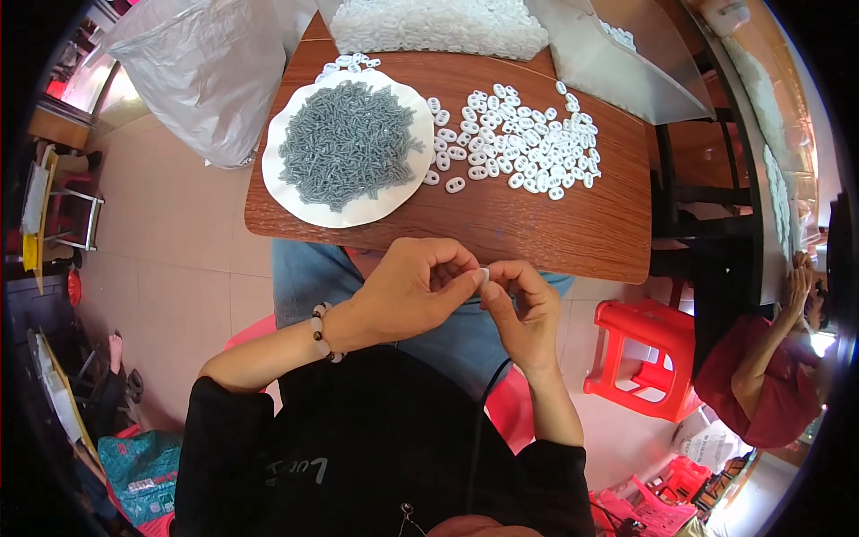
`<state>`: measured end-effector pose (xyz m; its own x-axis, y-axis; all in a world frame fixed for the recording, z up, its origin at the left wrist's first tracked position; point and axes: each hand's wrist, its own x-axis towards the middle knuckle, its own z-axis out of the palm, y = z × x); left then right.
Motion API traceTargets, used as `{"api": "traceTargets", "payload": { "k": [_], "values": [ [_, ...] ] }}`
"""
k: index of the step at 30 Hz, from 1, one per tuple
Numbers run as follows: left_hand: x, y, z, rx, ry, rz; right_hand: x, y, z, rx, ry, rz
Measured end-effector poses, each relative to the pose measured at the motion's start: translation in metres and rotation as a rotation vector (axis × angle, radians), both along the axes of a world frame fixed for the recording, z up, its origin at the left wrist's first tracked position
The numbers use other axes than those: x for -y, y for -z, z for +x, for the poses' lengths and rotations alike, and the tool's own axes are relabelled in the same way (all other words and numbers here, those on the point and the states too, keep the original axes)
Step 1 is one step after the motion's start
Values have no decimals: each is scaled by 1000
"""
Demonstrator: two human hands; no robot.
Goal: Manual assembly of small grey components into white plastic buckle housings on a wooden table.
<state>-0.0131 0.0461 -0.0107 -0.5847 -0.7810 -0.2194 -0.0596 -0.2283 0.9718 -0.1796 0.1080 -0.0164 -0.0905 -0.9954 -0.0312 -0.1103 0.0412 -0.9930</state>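
Observation:
My left hand (413, 288), with a beaded bracelet on its wrist, and my right hand (526, 313) meet fingertip to fingertip just past the table's near edge. A small white piece (484, 275) is pinched between them, mostly covered by the fingers. Beyond my left hand, a white plate with a wavy rim (276, 199) carries a heap of small grey ridged plastic pins (344, 143). To the plate's right, many loose white oval pieces with two holes each (532, 148) lie scattered on the brown wooden table (573, 234).
Along the table's back is a large pile of white pieces (438, 27), beside a translucent bin (626, 76) at right. A big white sack (201, 80) stands at left. A red stool (646, 358) is on the right, near another person in dark red (761, 380).

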Motion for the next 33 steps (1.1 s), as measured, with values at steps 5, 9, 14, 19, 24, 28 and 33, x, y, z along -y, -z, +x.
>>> {"api": "traceTargets", "payload": {
  "k": [5,9,14,19,24,28,33],
  "values": [
    [1,-4,-3,-24,14,-20,-1,1,-6,-31,7,-16],
    [4,-9,-1,-143,38,47,-2,-3,-8,-38,49,-52],
    [49,-29,26,328,-114,-837,-6,-3,-14,73,134,-8],
    [99,-39,67,702,-168,-1093,-5,-1,-16,101,130,20],
    [117,-29,60,667,65,-1134,-4,6,-16,44,96,10],
    [126,-26,39,699,173,-1155,-5,7,-15,-17,82,13],
    [136,-16,35,736,191,-1179,-4,8,-17,-32,64,17]
  ]
}}
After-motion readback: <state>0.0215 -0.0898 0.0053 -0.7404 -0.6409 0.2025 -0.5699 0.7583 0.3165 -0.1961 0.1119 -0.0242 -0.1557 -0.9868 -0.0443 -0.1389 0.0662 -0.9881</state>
